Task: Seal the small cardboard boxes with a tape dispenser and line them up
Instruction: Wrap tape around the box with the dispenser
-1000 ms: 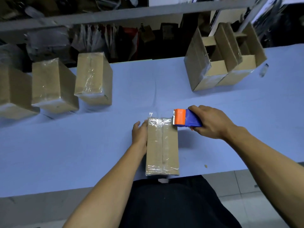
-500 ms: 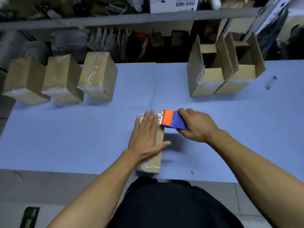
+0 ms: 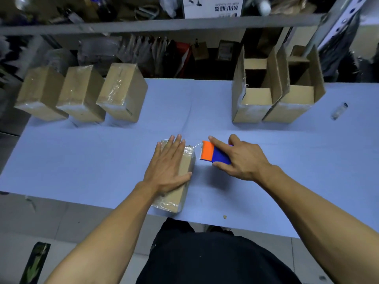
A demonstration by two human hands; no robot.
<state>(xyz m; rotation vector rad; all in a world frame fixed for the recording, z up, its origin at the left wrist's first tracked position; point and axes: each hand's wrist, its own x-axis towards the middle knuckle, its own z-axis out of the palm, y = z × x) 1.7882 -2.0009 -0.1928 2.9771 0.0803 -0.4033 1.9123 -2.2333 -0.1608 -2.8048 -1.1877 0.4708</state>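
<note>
A long brown cardboard box (image 3: 180, 181), glossy with clear tape at both ends, lies on the matte blue table (image 3: 82, 165). The left hand (image 3: 167, 167) presses flat on it, fingers straight. Just right of it, the right hand (image 3: 239, 158) grips the orange-and-blue plastic tape dispenser (image 3: 214, 154).

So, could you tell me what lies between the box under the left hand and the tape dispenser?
In the head view, only a thin strand of tape crosses bare blue table between box and tape dispenser.

Blue table (image 3: 82, 160), cluttered metal shelf (image 3: 164, 24), small crumb (image 3: 225, 217) near edge
</note>
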